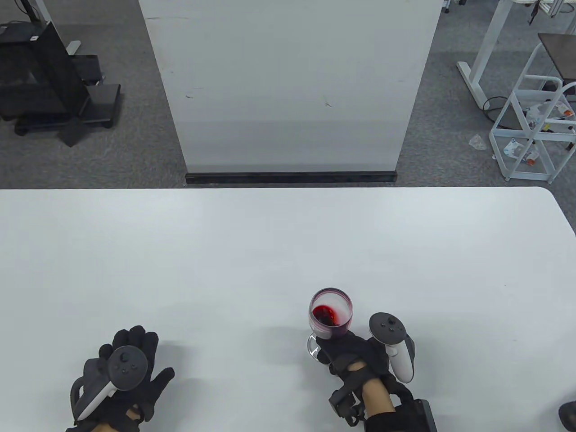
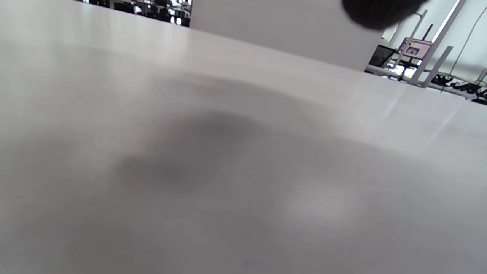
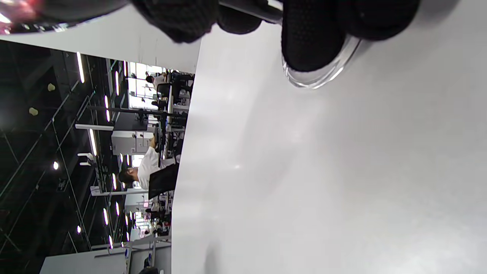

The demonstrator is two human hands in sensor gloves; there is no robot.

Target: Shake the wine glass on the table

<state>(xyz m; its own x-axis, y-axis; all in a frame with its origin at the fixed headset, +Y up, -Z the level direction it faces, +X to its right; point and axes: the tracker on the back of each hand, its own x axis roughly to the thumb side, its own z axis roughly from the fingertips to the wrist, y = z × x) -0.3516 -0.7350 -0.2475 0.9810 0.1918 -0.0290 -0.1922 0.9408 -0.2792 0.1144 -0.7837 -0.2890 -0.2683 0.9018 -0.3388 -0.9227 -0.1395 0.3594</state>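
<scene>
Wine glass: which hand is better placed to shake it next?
The right hand. It already holds the wine glass low, near the stem, on the table. The left hand rests flat, far from it.

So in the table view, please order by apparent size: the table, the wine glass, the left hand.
1. table
2. left hand
3. wine glass, partly hidden by the right hand
</scene>
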